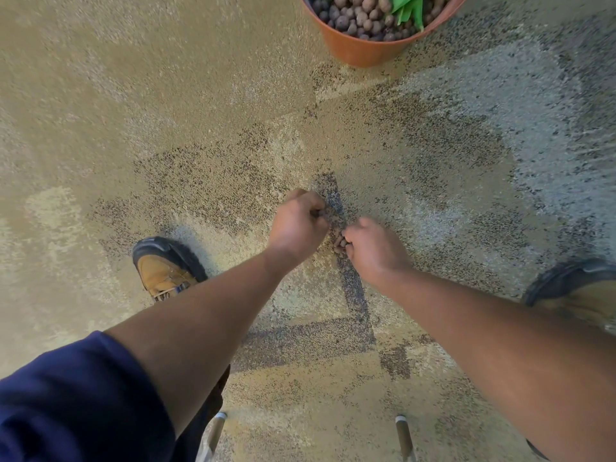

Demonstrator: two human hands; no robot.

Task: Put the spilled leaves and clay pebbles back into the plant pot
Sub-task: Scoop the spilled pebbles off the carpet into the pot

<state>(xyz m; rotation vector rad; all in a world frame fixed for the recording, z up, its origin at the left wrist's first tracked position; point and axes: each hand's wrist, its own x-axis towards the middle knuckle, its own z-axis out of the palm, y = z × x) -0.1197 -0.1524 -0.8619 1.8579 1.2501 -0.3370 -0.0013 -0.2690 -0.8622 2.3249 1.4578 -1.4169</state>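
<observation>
An orange plant pot (363, 51) stands on the carpet at the top of the view, filled with brown clay pebbles (353, 18) and green leaves (408, 8). Both hands are low over the carpet in the middle. My left hand (298, 225) has its fingers curled, with something small and dark pinched at its fingertips. My right hand (373, 248) is curled around a small clump of spilled clay pebbles (339, 243) lying on the carpet between the two hands. No loose leaves show on the floor.
The patterned beige and dark carpet (166, 111) fills the view. My shoes (165, 266) stand left and right (573, 285) of the hands. Two thin metal legs (403, 435) show at the bottom edge.
</observation>
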